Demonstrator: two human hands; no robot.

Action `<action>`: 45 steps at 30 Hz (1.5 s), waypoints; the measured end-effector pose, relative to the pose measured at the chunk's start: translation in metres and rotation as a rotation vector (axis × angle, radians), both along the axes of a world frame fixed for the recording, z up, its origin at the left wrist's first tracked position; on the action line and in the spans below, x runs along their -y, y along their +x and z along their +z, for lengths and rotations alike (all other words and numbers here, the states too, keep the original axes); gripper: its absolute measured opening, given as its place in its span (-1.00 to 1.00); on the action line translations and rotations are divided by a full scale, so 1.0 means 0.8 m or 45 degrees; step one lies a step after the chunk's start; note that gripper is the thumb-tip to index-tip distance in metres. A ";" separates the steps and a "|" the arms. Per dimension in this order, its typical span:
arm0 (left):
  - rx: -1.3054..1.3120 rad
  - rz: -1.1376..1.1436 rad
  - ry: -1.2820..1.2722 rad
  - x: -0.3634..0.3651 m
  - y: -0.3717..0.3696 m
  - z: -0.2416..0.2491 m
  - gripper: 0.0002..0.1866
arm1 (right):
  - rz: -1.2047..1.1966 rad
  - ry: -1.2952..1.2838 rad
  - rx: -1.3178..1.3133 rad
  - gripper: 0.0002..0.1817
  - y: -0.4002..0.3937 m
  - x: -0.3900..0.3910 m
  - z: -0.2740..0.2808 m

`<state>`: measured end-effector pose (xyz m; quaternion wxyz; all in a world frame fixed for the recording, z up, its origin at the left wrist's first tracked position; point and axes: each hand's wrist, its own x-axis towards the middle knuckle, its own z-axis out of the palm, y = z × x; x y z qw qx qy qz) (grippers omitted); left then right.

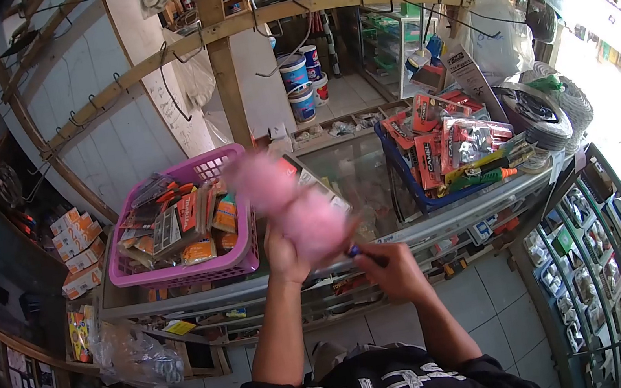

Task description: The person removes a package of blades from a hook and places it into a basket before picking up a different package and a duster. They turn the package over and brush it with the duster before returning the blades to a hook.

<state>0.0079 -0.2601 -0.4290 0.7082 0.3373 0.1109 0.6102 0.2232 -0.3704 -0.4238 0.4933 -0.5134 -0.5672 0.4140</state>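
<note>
A pink fluffy duster (313, 225), smeared by motion, is in front of me over the glass counter. My right hand (393, 271) is closed around its dark handle (367, 254), which has a blue part near the fluff. Close against the duster's lower left side, my left hand (285, 257) is raised with its fingers curled and mostly covered by the pink fluff. I cannot tell what it grips. A flat dark and white packet with red (317, 181) shows behind the duster, its lower left part hidden.
On the glass counter (357, 159), a pink basket (186, 271) of packaged goods stands left and a blue basket (427, 201) of red packets right. Rolled mesh (546, 117) lies beyond. Wire hooks hang from a wooden beam (331, 2) above. A display rack (589, 258) stands at right.
</note>
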 end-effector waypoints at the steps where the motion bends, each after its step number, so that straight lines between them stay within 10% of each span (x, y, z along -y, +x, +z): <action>1: 0.396 -0.275 -0.047 -0.016 0.000 -0.013 -0.47 | 0.058 -0.013 0.043 -0.62 -0.002 0.003 0.007; 7: 0.094 0.135 -0.060 0.002 0.006 0.026 -0.43 | -0.214 0.121 0.251 -0.66 0.007 -0.010 0.010; 10: 0.363 -0.670 0.239 -0.006 0.008 0.015 -0.42 | 0.144 0.180 0.144 -0.68 0.004 -0.007 0.009; 12: 0.357 -0.593 0.185 -0.001 0.012 0.013 -0.44 | 0.035 0.108 0.175 -0.65 0.005 -0.011 0.025; 14: 0.172 0.110 -0.131 0.028 0.026 0.024 -0.47 | -0.083 0.121 0.200 -0.63 0.005 -0.020 0.032; 18: -0.050 0.131 -0.134 0.023 0.012 -0.009 -0.40 | -0.006 0.145 0.208 -0.61 -0.006 -0.024 0.026; 19: 0.303 -0.498 0.067 0.010 0.008 -0.018 -0.40 | 0.106 0.131 0.208 -0.61 -0.003 -0.026 0.023; 22: 0.054 0.255 -0.153 0.020 -0.001 -0.020 -0.39 | 0.090 0.140 0.169 -0.63 0.002 -0.044 0.009; 45: -0.398 0.539 0.041 0.054 -0.002 -0.012 -0.41 | -0.290 0.488 1.108 -0.64 -0.044 -0.119 -0.044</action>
